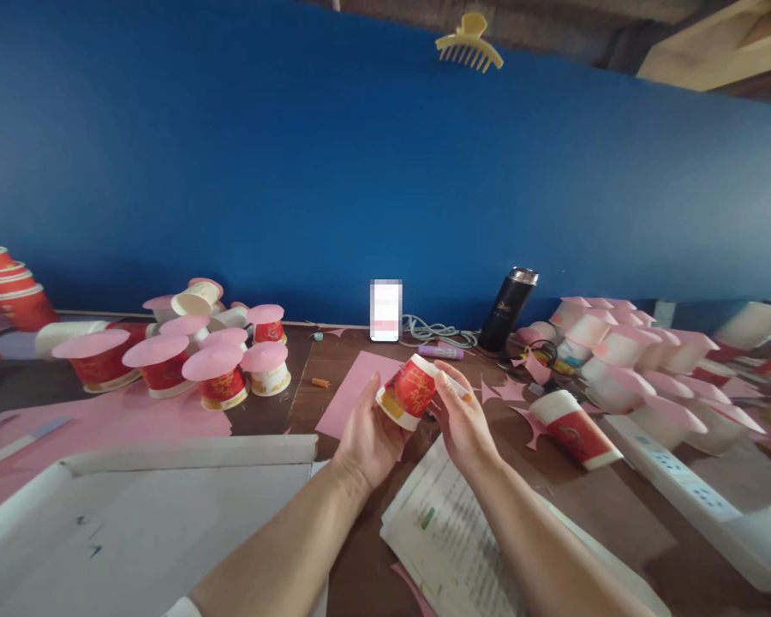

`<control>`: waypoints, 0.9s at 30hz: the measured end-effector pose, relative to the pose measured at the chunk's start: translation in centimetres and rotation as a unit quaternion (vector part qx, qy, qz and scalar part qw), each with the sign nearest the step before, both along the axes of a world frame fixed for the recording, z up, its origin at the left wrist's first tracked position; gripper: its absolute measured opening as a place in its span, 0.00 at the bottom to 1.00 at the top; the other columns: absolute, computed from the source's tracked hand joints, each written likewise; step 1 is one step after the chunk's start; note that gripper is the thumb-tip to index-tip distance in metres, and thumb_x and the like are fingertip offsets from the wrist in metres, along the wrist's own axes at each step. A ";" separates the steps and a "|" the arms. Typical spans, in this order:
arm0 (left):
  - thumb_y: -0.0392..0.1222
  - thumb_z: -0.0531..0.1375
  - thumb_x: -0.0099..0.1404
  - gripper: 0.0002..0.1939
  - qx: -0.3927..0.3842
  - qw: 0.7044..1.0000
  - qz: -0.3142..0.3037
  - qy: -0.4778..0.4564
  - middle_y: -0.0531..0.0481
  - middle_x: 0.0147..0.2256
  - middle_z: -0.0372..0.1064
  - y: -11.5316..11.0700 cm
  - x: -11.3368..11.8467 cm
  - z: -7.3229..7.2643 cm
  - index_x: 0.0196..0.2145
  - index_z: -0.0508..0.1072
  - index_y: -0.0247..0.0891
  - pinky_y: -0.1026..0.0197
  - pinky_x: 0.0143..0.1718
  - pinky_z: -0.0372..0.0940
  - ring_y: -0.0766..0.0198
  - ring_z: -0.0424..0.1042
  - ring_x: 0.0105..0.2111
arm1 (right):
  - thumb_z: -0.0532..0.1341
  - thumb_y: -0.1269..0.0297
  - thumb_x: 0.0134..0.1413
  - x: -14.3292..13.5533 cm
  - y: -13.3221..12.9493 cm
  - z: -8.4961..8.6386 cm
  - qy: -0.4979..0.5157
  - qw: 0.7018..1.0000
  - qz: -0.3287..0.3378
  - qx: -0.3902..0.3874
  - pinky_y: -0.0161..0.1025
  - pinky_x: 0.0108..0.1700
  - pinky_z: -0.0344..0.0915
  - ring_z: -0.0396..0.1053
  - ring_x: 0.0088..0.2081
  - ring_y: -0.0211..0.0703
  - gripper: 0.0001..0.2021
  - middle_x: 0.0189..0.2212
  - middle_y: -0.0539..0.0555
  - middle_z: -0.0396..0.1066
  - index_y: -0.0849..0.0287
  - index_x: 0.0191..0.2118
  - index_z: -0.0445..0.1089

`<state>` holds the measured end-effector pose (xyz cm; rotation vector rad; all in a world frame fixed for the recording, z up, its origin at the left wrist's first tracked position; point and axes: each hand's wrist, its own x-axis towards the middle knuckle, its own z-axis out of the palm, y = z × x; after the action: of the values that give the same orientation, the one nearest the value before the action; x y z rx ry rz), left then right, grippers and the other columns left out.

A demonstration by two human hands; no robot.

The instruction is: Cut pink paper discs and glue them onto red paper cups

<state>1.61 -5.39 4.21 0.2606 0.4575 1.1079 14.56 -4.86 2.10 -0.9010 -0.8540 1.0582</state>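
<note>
A red paper cup (pixel 409 392) with gold print and a white rim is tilted between my two hands above the table. My left hand (pixel 371 441) is wrapped round its lower left side. At its upper right edge, my right hand (pixel 461 411) closes its fingers on the rim; whether those fingers also pinch something small there I cannot make out. Behind the cup lies a sheet of pink paper (pixel 353 390). Printed papers (pixel 453 523) lie beneath my right forearm.
Several cups topped with pink discs (pixel 158 350) stand at the left, and more pink-topped cups (pixel 642 351) crowd the right. A black flask (pixel 509 310), a phone (pixel 385 310), a fallen cup (pixel 575 428), a power strip (pixel 674 471) and a white box lid (pixel 186 454) surround my hands.
</note>
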 end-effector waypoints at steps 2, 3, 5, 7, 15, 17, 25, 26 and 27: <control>0.51 0.57 0.63 0.19 -0.007 1.000 0.001 -0.002 0.44 0.31 0.74 0.0 0.0 0.0 0.40 0.73 0.31 0.61 0.33 0.68 0.61 0.73 0.30 | 0.66 0.52 0.46 0.0 0.0 0.1 -0.003 1.000 0.001 0.003 0.38 0.36 0.70 0.73 0.36 0.42 0.24 0.38 0.52 0.74 0.53 0.50 0.66; 0.51 0.57 0.63 0.19 -0.009 1.000 0.002 -0.003 0.44 0.31 0.75 0.0 0.0 0.0 0.40 0.73 0.31 0.61 0.33 0.68 0.61 0.73 0.29 | 0.67 0.52 0.46 0.0 0.0 0.1 -0.004 1.000 0.001 0.003 0.38 0.36 0.70 0.73 0.35 0.42 0.24 0.38 0.51 0.74 0.53 0.50 0.66; 0.51 0.57 0.63 0.19 -0.010 1.000 0.001 -0.005 0.44 0.32 0.75 0.0 0.0 0.1 0.41 0.74 0.31 0.61 0.33 0.68 0.61 0.73 0.30 | 0.67 0.53 0.46 0.0 0.0 0.1 -0.004 1.000 0.003 0.000 0.38 0.35 0.70 0.73 0.35 0.42 0.24 0.38 0.50 0.75 0.52 0.49 0.66; 0.51 0.57 0.63 0.19 -0.005 1.000 -0.002 -0.006 0.44 0.32 0.75 0.0 0.0 0.0 0.41 0.74 0.31 0.61 0.32 0.68 0.61 0.73 0.29 | 0.67 0.53 0.46 0.1 0.0 0.0 0.000 1.000 0.007 -0.004 0.38 0.35 0.70 0.74 0.35 0.43 0.23 0.38 0.51 0.75 0.53 0.49 0.66; 0.48 0.59 0.63 0.18 0.108 0.994 -0.003 -0.020 0.41 0.41 0.75 -0.4 0.6 -0.5 0.45 0.73 0.33 0.58 0.44 0.66 0.56 0.73 0.42 | 0.65 0.51 0.48 0.1 0.1 0.4 0.014 0.999 0.026 -0.024 0.38 0.34 0.70 0.74 0.33 0.42 0.20 0.36 0.52 0.75 0.56 0.45 0.69; 0.44 0.61 0.61 0.17 0.147 0.989 -0.008 -0.012 0.42 0.43 0.74 -0.8 0.8 -0.5 0.46 0.73 0.34 0.57 0.48 0.64 0.56 0.72 0.45 | 0.65 0.52 0.48 0.1 0.0 0.6 0.029 0.999 0.030 -0.027 0.36 0.34 0.69 0.74 0.33 0.41 0.20 0.35 0.52 0.75 0.56 0.45 0.69; 0.38 0.64 0.57 0.20 0.275 0.955 -0.024 0.110 0.43 0.47 0.72 -1.3 1.1 -0.6 0.49 0.73 0.36 0.54 0.54 0.58 0.54 0.70 0.48 | 0.65 0.52 0.50 -0.1 0.0 0.8 0.044 0.998 0.036 -0.038 0.38 0.38 0.70 0.74 0.35 0.44 0.20 0.35 0.52 0.76 0.57 0.46 0.70; 0.38 0.64 0.57 0.20 0.292 0.948 -0.024 0.128 0.44 0.47 0.72 -1.2 1.0 -0.6 0.49 0.73 0.37 0.53 0.53 0.58 0.54 0.70 0.48 | 0.65 0.52 0.49 -0.1 0.0 0.8 0.047 0.998 0.033 -0.037 0.39 0.38 0.70 0.74 0.35 0.45 0.20 0.35 0.52 0.76 0.56 0.46 0.70; 0.39 0.64 0.58 0.21 0.306 0.940 -0.026 0.147 0.44 0.47 0.72 -1.2 1.0 -0.6 0.50 0.72 0.37 0.52 0.53 0.59 0.54 0.70 0.48 | 0.65 0.52 0.49 -0.2 -0.1 0.8 0.051 0.998 0.031 -0.035 0.39 0.37 0.70 0.74 0.35 0.45 0.20 0.35 0.52 0.76 0.56 0.46 0.70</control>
<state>2.64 -6.57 3.57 0.9912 0.3534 1.1421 14.37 -4.91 2.94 -0.8764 -0.7673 1.1838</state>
